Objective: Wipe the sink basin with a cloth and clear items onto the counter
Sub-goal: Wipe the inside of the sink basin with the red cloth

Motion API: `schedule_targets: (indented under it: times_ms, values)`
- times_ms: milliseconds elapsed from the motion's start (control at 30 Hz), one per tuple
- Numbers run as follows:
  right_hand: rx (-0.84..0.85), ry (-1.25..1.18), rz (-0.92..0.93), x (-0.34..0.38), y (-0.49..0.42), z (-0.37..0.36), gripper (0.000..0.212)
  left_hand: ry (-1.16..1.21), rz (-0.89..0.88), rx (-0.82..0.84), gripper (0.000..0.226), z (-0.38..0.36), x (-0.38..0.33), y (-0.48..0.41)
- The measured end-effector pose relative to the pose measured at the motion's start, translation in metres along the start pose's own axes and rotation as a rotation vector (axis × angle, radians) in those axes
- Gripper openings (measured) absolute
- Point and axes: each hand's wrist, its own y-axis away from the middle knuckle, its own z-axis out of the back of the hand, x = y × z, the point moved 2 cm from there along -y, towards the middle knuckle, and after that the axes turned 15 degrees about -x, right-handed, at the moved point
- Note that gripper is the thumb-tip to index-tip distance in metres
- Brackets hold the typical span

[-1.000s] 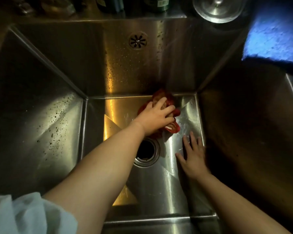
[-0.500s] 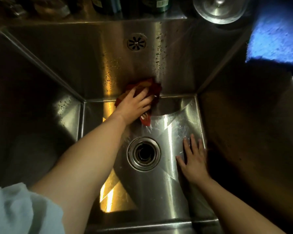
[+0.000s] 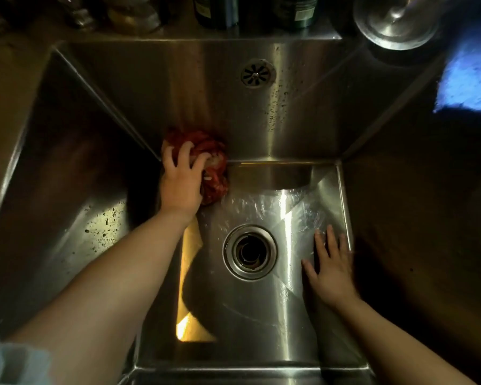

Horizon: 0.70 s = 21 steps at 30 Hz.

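One sink (image 3: 289, 120), one red cloth (image 3: 215, 173) gripped by the left hand (image 3: 181, 184), right hand (image 3: 331, 270) spread flat on its bottom.

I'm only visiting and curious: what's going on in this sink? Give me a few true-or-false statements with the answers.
1. The left hand grips a red cloth at the far left corner of the basin. True.
2. The right hand holds a sponge. False: it lies flat on the basin floor, holding nothing.
3. The cloth covers the drain. False: the drain is uncovered, between the two hands.
4. A round overflow grille sits on the back wall. True.
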Motion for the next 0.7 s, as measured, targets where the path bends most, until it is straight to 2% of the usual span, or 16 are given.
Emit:
schedule_targets:
  times_ms: [133,233,300,433,567,700]
  values:
    - [-0.007,-0.019,-0.001,0.0,0.0,0.0,0.072,0.235,0.527,-0.155,0.053,-0.012,-0.02,0.0]
    - [-0.02,-0.035,0.0,0.001,0.0,0.0,0.072,0.394,1.026,-0.19,0.069,-0.021,-0.026,-0.009]
    - [-0.025,-0.039,0.0,0.001,0.001,0.0,0.072,0.541,1.224,-0.209,0.076,-0.026,-0.029,-0.016]
    - [-0.02,-0.036,0.005,0.001,0.001,-0.001,0.071,0.633,1.34,-0.247,0.076,-0.033,-0.044,-0.022]
    - [-0.019,-0.043,0.005,0.001,0.001,0.001,0.072,0.654,1.335,-0.298,0.08,-0.034,-0.059,-0.024]
    - [-0.025,-0.071,-0.004,0.002,0.001,0.001,0.072,0.656,1.307,-0.224,0.08,-0.039,-0.079,-0.021]
